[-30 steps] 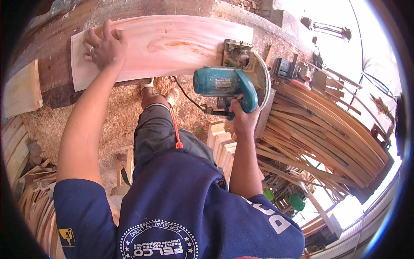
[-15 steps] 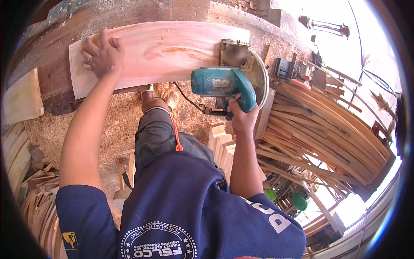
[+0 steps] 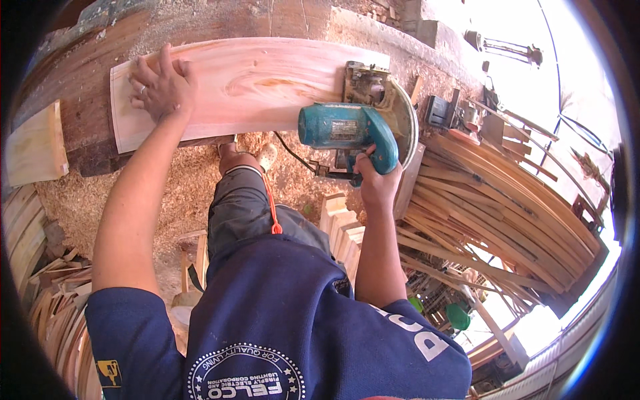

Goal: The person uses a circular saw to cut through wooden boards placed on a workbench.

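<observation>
A wide, pale pinkish board (image 3: 260, 83) lies across the worn wooden workbench (image 3: 73, 73). Near the board's left end my left hand (image 3: 163, 87) presses flat on it with the fingers spread. A teal circular saw (image 3: 337, 127) rests at the right end of the board, its metal base over the wood there. Wrapped round the saw's rear handle are the fingers of my right hand (image 3: 379, 177). The saw's body hides the blade and the cutting edge. A dark power cord (image 3: 291, 152) hangs from the saw past the bench's front edge.
Left of the board sits a shorter wood piece (image 3: 37, 147). Sawdust (image 3: 133, 207) covers the floor. Long wooden strips (image 3: 507, 207) are stacked at the right, more strips (image 3: 60, 320) at lower left. Stacked blocks (image 3: 341, 227) stand close to my right forearm.
The board, saw and both hands appear slightly lower and further right in the picture, along with a small shift of the whole view. My hold on saw and board is the same.
</observation>
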Available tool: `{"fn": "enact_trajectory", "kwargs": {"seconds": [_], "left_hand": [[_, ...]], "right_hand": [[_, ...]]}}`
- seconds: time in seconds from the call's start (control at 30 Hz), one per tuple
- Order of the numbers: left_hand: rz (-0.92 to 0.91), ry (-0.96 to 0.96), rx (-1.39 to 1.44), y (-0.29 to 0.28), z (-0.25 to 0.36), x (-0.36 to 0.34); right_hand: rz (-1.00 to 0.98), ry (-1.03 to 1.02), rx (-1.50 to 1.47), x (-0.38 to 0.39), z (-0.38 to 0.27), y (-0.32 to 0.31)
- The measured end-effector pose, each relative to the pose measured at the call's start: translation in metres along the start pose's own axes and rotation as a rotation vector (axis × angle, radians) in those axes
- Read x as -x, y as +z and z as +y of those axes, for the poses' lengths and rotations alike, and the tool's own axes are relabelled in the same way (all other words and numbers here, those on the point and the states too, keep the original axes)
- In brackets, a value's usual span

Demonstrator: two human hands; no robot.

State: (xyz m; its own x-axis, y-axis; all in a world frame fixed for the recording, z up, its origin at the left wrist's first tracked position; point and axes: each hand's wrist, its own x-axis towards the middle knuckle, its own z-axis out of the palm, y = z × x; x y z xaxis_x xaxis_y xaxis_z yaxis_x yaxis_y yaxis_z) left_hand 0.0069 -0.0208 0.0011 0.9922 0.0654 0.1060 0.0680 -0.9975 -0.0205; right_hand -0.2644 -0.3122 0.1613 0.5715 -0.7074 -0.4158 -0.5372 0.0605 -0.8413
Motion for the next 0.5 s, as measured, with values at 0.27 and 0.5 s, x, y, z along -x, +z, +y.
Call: {"fn": "enact_trajectory", "kwargs": {"seconds": [0.27,0.5], "left_hand": [[-0.012,0.008,0.009,-0.0041,0.0004,0.0008],[-0.003,-0.005,0.016,-0.0026,-0.0001,0.0018]], "right_hand": [[-0.006,-0.012,0.049,-0.0085,-0.0030,0.0026],[-0.012,-0.019,0.030,-0.0103,-0.0032,0.0041]]}}
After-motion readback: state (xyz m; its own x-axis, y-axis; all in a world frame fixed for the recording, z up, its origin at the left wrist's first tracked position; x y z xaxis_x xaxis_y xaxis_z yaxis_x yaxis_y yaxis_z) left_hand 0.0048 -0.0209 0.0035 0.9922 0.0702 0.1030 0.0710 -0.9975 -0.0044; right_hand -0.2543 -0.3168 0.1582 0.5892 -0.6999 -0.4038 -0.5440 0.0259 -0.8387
